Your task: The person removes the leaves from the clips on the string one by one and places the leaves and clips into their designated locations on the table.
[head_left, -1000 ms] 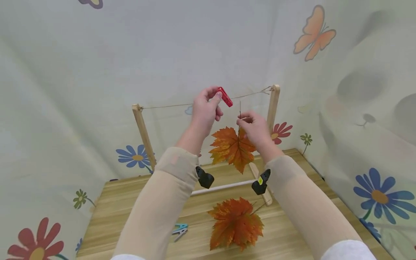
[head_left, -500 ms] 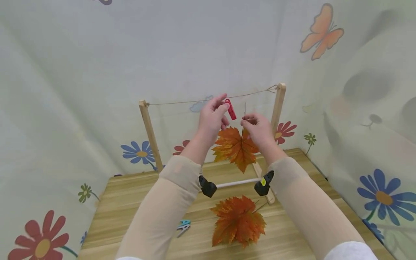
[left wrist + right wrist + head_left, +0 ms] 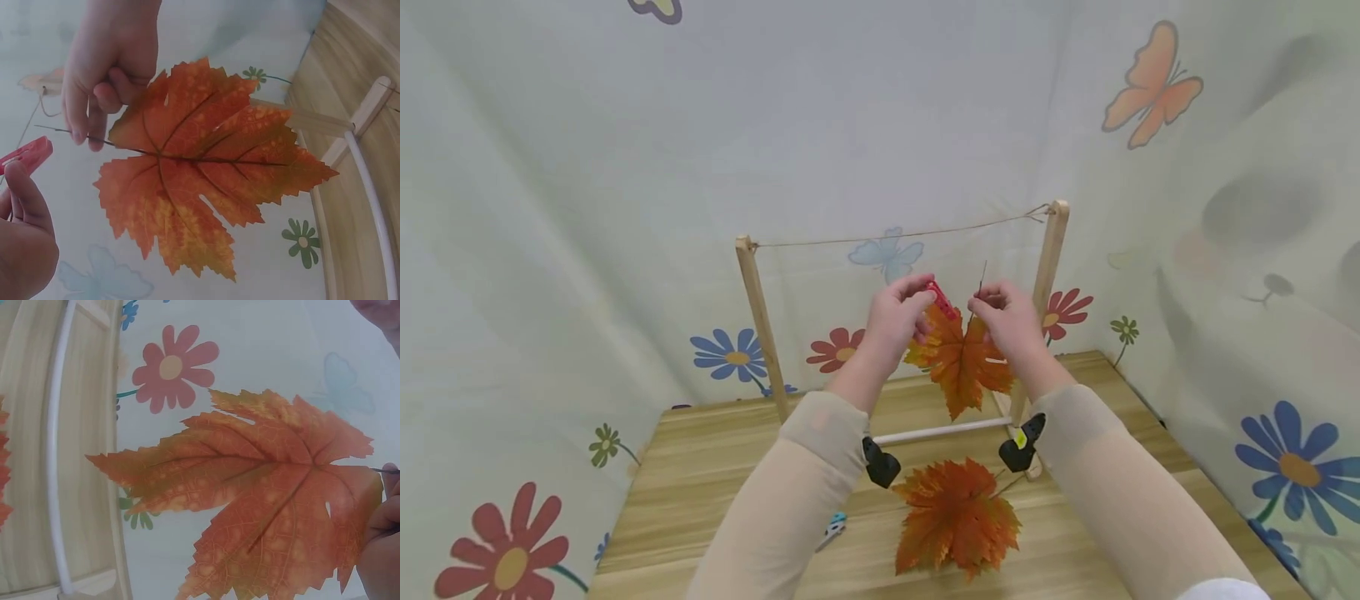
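Note:
My left hand (image 3: 897,323) pinches a red clothespin (image 3: 942,300) between thumb and fingers, below the string. To its right, my right hand (image 3: 1009,321) pinches the thin dark stem of an orange maple leaf (image 3: 964,367), whose blade hangs down beneath the fingers. In the left wrist view the clothespin (image 3: 28,155) is close to the free stem end but apart from it. The right wrist view shows the leaf (image 3: 269,469) large, with only part of the right hand (image 3: 382,544) at the edge. A twine string (image 3: 880,240) runs above both hands.
Two wooden posts (image 3: 762,321) hold the string, with a white rod (image 3: 943,431) low between them. More orange leaves (image 3: 958,521) lie on the wooden table (image 3: 715,467). Blue and grey clothespins (image 3: 833,527) lie left of them, partly hidden by the left forearm.
Both hands have come down away from the string, still holding the clothespin and the leaf. The clothespin now overlaps the leaf's upper part in the head view. The view has shifted slightly.

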The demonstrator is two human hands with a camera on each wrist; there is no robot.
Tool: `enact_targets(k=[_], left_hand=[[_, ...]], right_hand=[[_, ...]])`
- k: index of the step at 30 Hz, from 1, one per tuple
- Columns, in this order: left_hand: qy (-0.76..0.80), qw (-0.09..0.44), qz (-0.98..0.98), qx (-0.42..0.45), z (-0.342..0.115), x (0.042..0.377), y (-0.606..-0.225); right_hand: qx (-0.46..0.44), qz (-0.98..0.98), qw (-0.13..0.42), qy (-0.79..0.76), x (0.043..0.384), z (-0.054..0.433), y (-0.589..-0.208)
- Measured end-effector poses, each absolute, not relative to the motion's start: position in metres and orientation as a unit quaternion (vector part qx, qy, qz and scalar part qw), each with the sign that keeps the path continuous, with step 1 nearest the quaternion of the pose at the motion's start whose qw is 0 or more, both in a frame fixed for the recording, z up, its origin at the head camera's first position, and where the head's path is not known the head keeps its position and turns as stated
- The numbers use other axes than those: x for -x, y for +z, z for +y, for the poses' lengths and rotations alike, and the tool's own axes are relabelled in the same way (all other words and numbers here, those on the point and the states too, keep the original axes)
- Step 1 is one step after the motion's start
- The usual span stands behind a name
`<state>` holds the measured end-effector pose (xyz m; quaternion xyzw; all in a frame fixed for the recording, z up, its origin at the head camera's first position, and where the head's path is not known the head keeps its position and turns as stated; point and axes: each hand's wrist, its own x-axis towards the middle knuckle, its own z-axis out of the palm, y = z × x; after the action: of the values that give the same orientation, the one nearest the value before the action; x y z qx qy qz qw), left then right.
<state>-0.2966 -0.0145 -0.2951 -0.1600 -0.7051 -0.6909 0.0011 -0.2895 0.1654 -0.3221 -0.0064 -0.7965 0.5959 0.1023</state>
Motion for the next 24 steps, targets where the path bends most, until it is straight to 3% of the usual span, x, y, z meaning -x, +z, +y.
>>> enact_targets(k=[15, 24], left_hand=[[-0.684, -0.033, -0.719, 0.114, -0.041, 0.297, -0.343], [-0.69, -0.027, -0.719, 0.079, -0.063, 0.3, -0.378]], right_hand=[[0.027, -0.769, 0.089, 0.632, 0.285, 0.172, -0.353], [0.052, -0.708, 0.059, 0.702, 0.277, 0.167, -0.378]])
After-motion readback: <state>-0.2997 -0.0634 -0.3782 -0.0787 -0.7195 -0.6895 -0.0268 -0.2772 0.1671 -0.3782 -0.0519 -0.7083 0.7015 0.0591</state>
